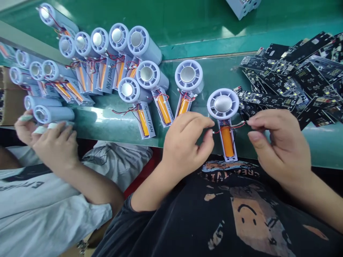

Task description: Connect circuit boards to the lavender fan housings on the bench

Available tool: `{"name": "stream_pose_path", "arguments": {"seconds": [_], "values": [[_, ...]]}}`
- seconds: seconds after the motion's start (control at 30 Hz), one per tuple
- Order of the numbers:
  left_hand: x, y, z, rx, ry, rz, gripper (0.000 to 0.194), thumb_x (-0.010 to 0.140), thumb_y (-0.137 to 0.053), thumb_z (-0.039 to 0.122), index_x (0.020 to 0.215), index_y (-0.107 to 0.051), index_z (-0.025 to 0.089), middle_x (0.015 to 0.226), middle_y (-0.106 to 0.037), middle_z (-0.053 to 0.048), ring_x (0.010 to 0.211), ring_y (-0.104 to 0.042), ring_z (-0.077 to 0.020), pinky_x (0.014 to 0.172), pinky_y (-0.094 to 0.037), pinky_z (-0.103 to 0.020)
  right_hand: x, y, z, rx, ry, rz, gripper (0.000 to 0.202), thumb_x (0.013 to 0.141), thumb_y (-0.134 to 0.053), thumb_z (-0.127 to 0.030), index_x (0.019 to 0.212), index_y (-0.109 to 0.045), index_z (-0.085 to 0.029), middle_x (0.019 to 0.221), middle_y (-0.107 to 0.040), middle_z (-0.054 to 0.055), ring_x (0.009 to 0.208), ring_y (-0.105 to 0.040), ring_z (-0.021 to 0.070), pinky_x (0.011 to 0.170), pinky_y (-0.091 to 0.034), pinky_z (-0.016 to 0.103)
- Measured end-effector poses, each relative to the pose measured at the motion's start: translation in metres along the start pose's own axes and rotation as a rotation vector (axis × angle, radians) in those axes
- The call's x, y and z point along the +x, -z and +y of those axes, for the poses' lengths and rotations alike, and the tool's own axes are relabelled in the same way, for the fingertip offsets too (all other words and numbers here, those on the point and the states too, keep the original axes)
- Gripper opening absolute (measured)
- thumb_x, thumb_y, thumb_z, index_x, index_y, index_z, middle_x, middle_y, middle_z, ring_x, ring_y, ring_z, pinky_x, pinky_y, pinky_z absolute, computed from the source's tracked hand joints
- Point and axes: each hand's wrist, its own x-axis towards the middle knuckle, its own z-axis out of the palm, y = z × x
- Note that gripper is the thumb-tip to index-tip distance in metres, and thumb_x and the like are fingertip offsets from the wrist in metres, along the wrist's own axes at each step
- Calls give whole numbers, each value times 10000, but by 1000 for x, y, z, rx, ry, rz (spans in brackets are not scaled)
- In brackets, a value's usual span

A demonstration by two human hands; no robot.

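In front of me a pale-lilac handheld fan (pixel 226 121) lies on the bench, its round end with a silver disc away from me. Its open handle shows an orange battery cell (pixel 227 141). My left hand (pixel 189 142) is at the left of the handle, fingers curled and a small gap between thumb and index finger. A small white plug on a thin red wire (pixel 216 131) lies right by its thumb tip. Opposite, my right hand (pixel 278 141) has its fingertips at the end of the fan's thin wires (pixel 238 124), which stretch out from the handle; the wire end is partly hidden.
Several similar fans (pixel 144 96) with exposed orange cells stand to the left and behind. Black circuit boards (pixel 294 78) are piled at the right. A co-worker's hands (pixel 50 139) touch a fan at far left. A grey box-like part (pixel 242 7) sits at the top.
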Motion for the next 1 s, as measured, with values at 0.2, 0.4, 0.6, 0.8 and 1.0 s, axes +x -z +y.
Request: {"name": "stream_pose_path", "arguments": {"seconds": [0.2,0.4,0.6,0.8,1.0], "values": [[-6,3,-1,161,16,-151,98,936,-564,173,962,-657,161,881,-718,-54,863,-666,-208,792,-530,-357,2,-8,6,-151,76,-125,273,987,-567,-195,1249,-630,-236,1120,-714,76,1050,-681,248,907,-553,404],[-5,-1,-2,58,-2,-186,83,908,-583,160,937,-660,163,891,-727,-44,842,-662,-195,786,-518,-346,3,-10,9,-170,110,-110,142,992,-574,-185,1074,-683,-225,944,-748,35,853,-707,200,761,-563,333],[-6,-6,-5,79,-19,-140,133,973,-545,172,893,-651,173,826,-716,-33,795,-640,-176,755,-501,-323,-1,-11,8,-232,113,-61,150,993,-569,-180,1075,-692,-208,942,-764,47,850,-721,204,755,-567,330],[-7,-6,-6,83,-20,-120,142,984,-534,170,908,-653,165,836,-723,-35,792,-641,-176,746,-495,-319,-3,-8,7,-250,47,-17,134,985,-595,-216,1084,-684,-229,954,-776,40,852,-740,217,735,-581,344],[-8,-7,-7,103,-21,-127,153,988,-522,180,903,-649,170,830,-719,-32,787,-641,-175,733,-486,-319,-6,-10,8,-171,-28,29,172,950,-647,-204,1117,-649,-243,931,-752,13,789,-720,188,701,-581,330]]}}
